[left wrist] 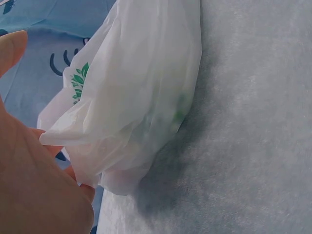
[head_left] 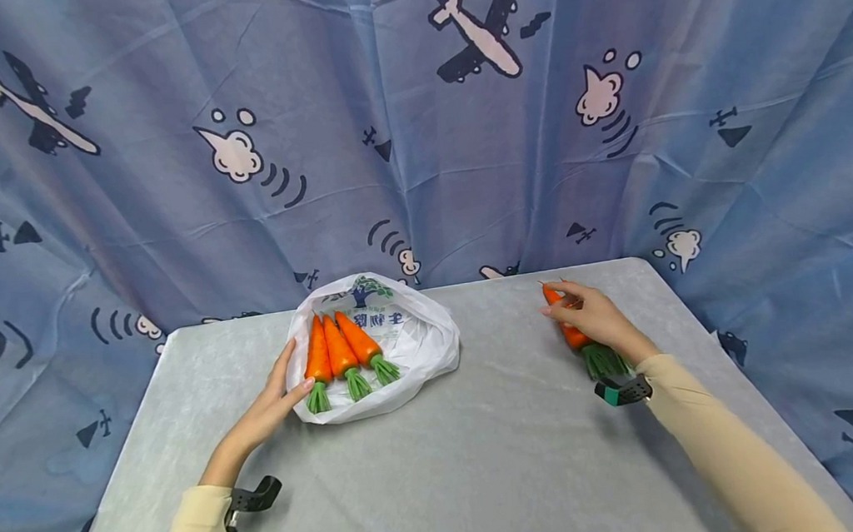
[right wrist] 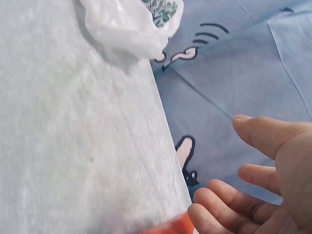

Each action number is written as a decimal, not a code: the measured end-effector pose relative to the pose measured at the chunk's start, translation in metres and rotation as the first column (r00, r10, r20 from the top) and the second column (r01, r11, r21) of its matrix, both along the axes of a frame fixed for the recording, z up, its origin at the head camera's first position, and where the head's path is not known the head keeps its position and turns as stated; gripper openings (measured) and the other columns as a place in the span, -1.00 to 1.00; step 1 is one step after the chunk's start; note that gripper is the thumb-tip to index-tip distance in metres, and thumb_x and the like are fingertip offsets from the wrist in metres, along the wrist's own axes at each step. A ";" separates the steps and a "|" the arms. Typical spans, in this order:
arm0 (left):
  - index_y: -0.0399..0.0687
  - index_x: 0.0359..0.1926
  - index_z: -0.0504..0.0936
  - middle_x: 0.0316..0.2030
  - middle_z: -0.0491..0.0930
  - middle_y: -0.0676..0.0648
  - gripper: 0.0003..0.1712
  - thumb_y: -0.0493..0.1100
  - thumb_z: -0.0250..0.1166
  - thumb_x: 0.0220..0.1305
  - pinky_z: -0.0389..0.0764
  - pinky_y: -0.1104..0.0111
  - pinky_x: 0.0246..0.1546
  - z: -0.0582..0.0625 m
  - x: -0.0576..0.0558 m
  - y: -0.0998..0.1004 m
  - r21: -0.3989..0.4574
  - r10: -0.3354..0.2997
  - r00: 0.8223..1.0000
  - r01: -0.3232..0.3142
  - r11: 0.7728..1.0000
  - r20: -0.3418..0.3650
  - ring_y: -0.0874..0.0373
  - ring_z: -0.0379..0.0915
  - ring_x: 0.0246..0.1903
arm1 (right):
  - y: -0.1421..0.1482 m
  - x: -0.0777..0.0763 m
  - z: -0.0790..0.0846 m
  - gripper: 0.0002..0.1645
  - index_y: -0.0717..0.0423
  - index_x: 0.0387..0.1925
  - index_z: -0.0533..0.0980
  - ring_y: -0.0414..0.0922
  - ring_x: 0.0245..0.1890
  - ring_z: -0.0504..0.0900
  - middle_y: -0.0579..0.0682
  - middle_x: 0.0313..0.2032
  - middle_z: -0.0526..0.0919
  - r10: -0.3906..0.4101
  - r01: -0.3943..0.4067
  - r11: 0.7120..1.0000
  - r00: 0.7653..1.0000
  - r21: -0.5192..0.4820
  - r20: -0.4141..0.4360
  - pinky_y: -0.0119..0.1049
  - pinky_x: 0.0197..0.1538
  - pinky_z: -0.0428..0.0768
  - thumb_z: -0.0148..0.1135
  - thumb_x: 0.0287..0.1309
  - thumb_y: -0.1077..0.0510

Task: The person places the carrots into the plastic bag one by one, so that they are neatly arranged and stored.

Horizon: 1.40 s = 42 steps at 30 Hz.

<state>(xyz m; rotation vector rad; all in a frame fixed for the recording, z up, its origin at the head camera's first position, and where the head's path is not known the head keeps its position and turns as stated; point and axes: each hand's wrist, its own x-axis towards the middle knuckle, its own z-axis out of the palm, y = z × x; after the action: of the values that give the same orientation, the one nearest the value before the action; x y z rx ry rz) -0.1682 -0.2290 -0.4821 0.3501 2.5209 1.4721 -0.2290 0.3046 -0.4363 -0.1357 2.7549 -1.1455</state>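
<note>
A white plastic bag (head_left: 426,358) lies with its mouth facing up on the left half of the table, three orange carrots (head_left: 340,345) with green tops side by side in it. My left hand (head_left: 274,395) is at the bag's left rim, thumb apart from the fingers. In the left wrist view the fingers of this hand (left wrist: 39,170) are partly hidden behind the plastic. Over at the right, my right hand (head_left: 592,316) is above more orange carrots (head_left: 575,338), which it partly covers. The right wrist view shows this hand (right wrist: 263,185) with fingers spread and loosely bent, an orange piece (right wrist: 170,226) below them.
A grey cloth covers the table (head_left: 472,463). Behind its far edge hangs a blue curtain (head_left: 417,150) with a plane print. Black bands (head_left: 252,497) are on both wrists.
</note>
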 end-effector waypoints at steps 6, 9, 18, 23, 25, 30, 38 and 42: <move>0.14 0.59 -0.38 0.58 -0.45 -0.24 -0.03 -0.01 0.09 0.45 -0.26 -0.42 0.39 -0.001 0.000 0.000 0.010 0.000 1.000 0.000 1.000 0.002 -0.33 -0.52 0.54 | 0.015 0.003 -0.004 -0.11 0.11 0.48 0.21 0.11 0.03 0.56 0.30 0.12 0.57 -0.034 0.033 0.999 0.999 0.030 0.029 -0.35 -0.13 0.59 0.18 0.30 -0.25; 0.14 0.59 -0.37 0.58 -0.45 -0.24 -0.03 -0.02 0.09 0.45 -0.27 -0.41 0.40 -0.002 -0.001 -0.001 0.015 -0.002 1.000 0.002 1.000 0.002 -0.34 -0.53 0.54 | 0.021 0.005 -0.005 -0.11 0.13 0.48 0.20 0.12 0.04 0.55 0.31 0.14 0.55 -0.040 0.039 0.999 0.999 0.028 0.032 -0.35 -0.14 0.61 0.18 0.31 -0.23; 0.15 0.59 -0.37 0.58 -0.43 -0.24 -0.04 -0.02 0.09 0.45 -0.26 -0.42 0.39 -0.003 0.000 -0.001 0.010 0.002 1.000 -0.002 1.000 -0.001 -0.33 -0.51 0.55 | 0.031 0.012 -0.005 -0.09 0.11 0.50 0.17 0.14 0.09 0.53 0.31 0.14 0.56 -0.052 0.051 0.998 0.998 0.029 0.042 -0.18 -0.03 0.59 0.16 0.31 -0.26; 0.15 0.59 -0.37 0.58 -0.43 -0.24 -0.03 -0.02 0.09 0.45 -0.26 -0.41 0.40 -0.003 -0.001 -0.001 0.011 0.002 1.000 -0.002 1.000 -0.002 -0.33 -0.50 0.55 | 0.033 0.013 -0.008 -0.10 0.14 0.50 0.16 0.15 0.10 0.52 0.32 0.13 0.56 -0.058 0.057 0.998 0.998 0.037 0.039 -0.14 -0.01 0.60 0.16 0.33 -0.22; 0.15 0.59 -0.37 0.58 -0.43 -0.24 -0.03 -0.02 0.09 0.45 -0.26 -0.41 0.40 -0.003 -0.001 -0.001 0.010 0.003 1.000 -0.003 1.000 -0.002 -0.33 -0.51 0.55 | 0.034 0.013 -0.009 -0.10 0.16 0.49 0.16 0.15 0.10 0.53 0.32 0.11 0.57 -0.064 0.062 0.997 0.997 0.041 0.036 -0.14 0.00 0.60 0.16 0.33 -0.22; 0.13 0.59 -0.37 0.58 -0.43 -0.24 -0.04 -0.02 0.09 0.45 -0.26 -0.41 0.40 -0.003 -0.001 -0.001 0.006 0.001 1.000 -0.001 1.000 -0.007 -0.33 -0.51 0.55 | 0.035 0.012 -0.012 -0.10 0.17 0.48 0.18 0.14 0.08 0.53 0.32 0.10 0.58 -0.074 0.073 0.996 0.997 0.042 0.033 -0.16 0.00 0.59 0.17 0.32 -0.22; 0.14 0.59 -0.37 0.58 -0.43 -0.24 -0.03 -0.02 0.09 0.45 -0.27 -0.41 0.40 -0.002 -0.001 -0.001 0.010 0.004 1.000 -0.004 1.000 -0.002 -0.33 -0.50 0.55 | 0.033 0.009 -0.014 -0.12 0.25 0.45 0.21 0.15 0.05 0.53 0.32 0.06 0.61 -0.056 0.055 0.997 0.998 0.052 0.024 -0.17 -0.03 0.59 0.19 0.32 -0.19; 0.13 0.59 -0.37 0.58 -0.43 -0.24 -0.03 -0.02 0.09 0.45 -0.27 -0.40 0.40 -0.002 -0.001 -0.001 0.006 0.005 1.000 -0.005 1.000 -0.001 -0.33 -0.50 0.55 | 0.033 0.009 -0.015 -0.12 0.25 0.44 0.22 0.15 0.07 0.53 0.32 0.07 0.60 -0.059 0.058 0.997 0.998 0.060 0.027 -0.07 0.02 0.61 0.20 0.31 -0.19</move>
<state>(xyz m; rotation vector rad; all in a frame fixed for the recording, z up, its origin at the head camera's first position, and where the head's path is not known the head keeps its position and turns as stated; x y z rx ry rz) -0.1695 -0.2297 -0.4840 0.3460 2.5201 1.4817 -0.2201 0.3372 -0.4515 -0.0313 2.7811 -1.0688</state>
